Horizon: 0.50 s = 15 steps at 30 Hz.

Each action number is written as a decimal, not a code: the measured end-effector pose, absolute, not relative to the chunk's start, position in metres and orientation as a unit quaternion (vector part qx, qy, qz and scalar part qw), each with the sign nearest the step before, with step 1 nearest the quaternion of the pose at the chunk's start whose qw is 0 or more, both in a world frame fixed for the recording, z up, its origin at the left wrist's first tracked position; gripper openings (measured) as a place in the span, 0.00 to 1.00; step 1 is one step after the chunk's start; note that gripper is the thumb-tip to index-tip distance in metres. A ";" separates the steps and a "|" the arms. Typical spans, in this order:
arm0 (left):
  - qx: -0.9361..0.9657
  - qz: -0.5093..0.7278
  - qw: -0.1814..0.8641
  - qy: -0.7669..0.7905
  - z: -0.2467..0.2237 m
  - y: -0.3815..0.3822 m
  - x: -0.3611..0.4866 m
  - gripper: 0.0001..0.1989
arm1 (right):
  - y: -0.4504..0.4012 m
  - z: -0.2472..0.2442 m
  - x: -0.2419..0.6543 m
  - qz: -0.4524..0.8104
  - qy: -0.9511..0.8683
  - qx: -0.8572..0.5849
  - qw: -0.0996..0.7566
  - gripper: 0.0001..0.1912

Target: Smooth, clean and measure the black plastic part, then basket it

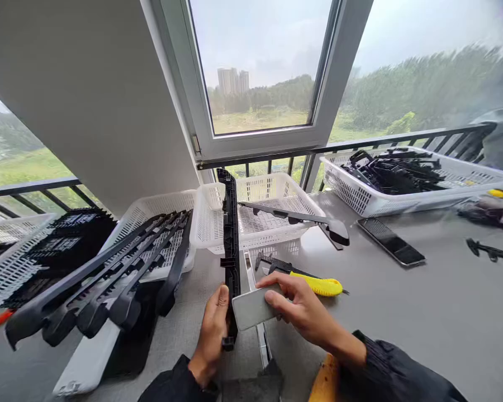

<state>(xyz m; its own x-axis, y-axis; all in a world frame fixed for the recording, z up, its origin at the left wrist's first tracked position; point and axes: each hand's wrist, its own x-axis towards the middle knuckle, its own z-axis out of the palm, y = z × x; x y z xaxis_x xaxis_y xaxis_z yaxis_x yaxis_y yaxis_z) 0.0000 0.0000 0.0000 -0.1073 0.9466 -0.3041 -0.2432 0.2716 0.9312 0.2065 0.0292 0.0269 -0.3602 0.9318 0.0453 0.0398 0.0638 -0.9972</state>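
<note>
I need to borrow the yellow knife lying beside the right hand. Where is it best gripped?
Grip the yellow knife around its yellow handle, from above and from the right. It lies flat on the table, the right side is free, and the right hand crowds its left end.

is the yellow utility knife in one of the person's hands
No, the yellow utility knife lies on the table beyond the right hand, which holds a grey block.
</note>
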 end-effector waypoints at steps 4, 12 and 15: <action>0.328 0.525 0.557 0.554 0.004 0.003 0.002 0.31 | 0.024 0.025 0.204 0.587 -0.587 -0.398 0.391 0.19; 0.313 0.544 0.513 0.585 0.006 0.005 0.002 0.34 | 0.023 0.026 0.205 0.644 -0.588 -0.340 0.352 0.20; 0.320 0.541 0.507 0.590 0.005 0.005 0.003 0.34 | 0.024 0.027 0.206 0.652 -0.596 -0.325 0.337 0.21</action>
